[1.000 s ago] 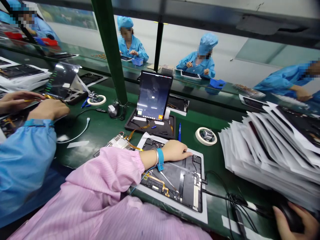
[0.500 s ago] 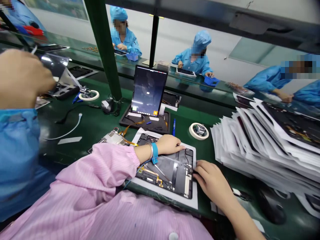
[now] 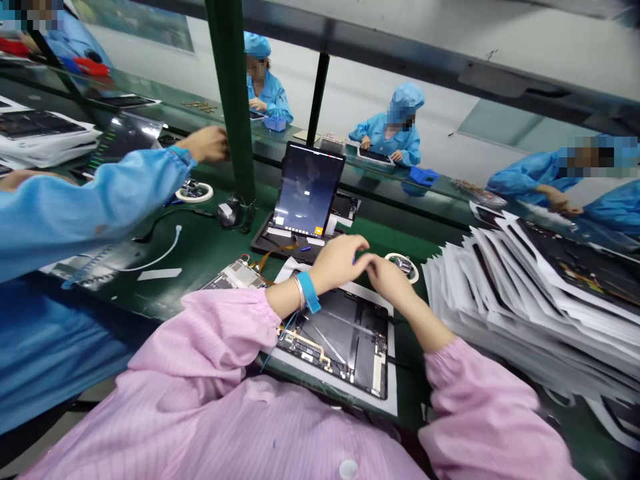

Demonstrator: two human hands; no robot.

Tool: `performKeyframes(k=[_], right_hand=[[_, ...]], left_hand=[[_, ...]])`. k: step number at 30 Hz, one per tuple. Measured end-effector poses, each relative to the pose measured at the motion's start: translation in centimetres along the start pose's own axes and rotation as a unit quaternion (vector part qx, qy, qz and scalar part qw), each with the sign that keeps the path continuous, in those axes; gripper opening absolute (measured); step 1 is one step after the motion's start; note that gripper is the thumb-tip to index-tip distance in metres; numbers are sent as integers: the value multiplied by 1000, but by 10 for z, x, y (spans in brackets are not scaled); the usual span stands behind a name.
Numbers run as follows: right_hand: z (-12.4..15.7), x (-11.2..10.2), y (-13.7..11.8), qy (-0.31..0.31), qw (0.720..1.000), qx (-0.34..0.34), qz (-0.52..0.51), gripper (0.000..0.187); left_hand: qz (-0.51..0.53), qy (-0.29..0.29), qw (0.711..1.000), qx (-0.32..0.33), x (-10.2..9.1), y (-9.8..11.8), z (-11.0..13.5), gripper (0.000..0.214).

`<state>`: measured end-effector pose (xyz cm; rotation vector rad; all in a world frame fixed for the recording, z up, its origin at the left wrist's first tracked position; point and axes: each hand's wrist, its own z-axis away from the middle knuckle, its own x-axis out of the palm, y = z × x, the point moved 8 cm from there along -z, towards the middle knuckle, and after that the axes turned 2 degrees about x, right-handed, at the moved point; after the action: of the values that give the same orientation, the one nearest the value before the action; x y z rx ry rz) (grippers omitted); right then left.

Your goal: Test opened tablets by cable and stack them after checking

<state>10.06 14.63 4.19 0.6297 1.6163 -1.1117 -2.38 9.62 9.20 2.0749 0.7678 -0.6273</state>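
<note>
Tablet housing [image 3: 340,337] is lying on white sheet [image 3: 392,380], inner parts showing. Left hand [image 3: 339,263], wearing blue wristband [image 3: 309,292], is hanging over housing's far part, fingers bent; right hand [image 3: 392,279] is curving beside it, fingertips close to left's. Whether either is gripping anything, cannot tell. Lit screen [image 3: 307,190] is standing in dark tray [image 3: 265,240] beyond housing; metal-plated board [image 3: 240,275] is lying left of housing; tape roll [image 3: 415,270] is resting past its far right corner; paper-layered stack [image 3: 500,307] is standing to its right.

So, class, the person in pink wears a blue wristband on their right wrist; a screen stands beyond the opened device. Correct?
No: the head view shows the blue wristband on the left wrist. The screen does stand beyond the opened device.
</note>
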Motion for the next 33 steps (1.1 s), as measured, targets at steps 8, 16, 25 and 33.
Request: performKeyframes(k=[8, 16, 25, 33], right_hand=[[-34, 6, -9, 65, 988, 46, -130, 28], [56, -61, -15, 60, 817, 5, -573, 9], [125, 17, 50, 124, 892, 134, -414, 22], [127, 27, 49, 139, 918, 124, -351, 17]], left_hand=[[-178, 94, 932, -300, -113, -170, 25, 45], [-185, 64, 935, -296, -111, -185, 33, 39], [3, -343, 930, -135, -15, -60, 62, 30], [-53, -463, 876, -121, 15, -55, 89, 28]])
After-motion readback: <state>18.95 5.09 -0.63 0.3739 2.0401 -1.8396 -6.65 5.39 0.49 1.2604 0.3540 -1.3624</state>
